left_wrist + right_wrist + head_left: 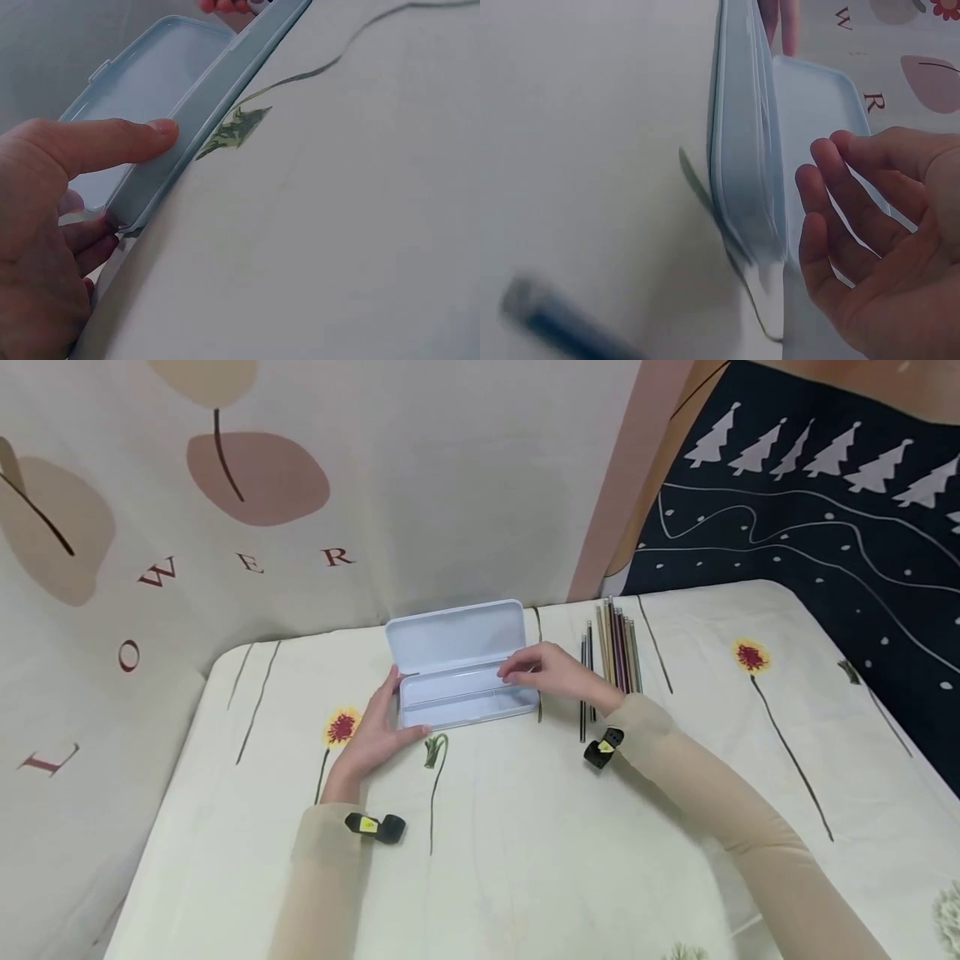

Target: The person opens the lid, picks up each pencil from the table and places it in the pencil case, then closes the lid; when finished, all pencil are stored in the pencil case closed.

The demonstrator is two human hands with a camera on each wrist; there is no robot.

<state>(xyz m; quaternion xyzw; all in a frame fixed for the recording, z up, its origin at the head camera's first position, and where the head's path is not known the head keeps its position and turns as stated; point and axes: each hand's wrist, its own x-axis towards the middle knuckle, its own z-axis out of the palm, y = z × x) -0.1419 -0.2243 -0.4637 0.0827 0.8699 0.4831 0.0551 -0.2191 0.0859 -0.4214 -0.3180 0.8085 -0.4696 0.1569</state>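
A pale blue pencil case (471, 683) lies on the table with its lid (457, 635) raised at the back and its divided tray facing up. My left hand (372, 735) grips the case's left end. The left thumb (142, 142) presses the front wall, and the other fingers go round the end, partly hidden. Over the right part of the tray hovers my right hand (551, 675), its fingers loosely bent with nothing visible between them. In the right wrist view, its thumb and index fingertips come close together, beside the raised lid.
Just right of the case lies a row of several pencils (617, 647), partly behind the right wrist. A blurred dark blue pencil end (562, 315) shows low in the right wrist view. A flowered cloth (525, 843) covers the table; a printed curtain (450, 485) hangs behind.
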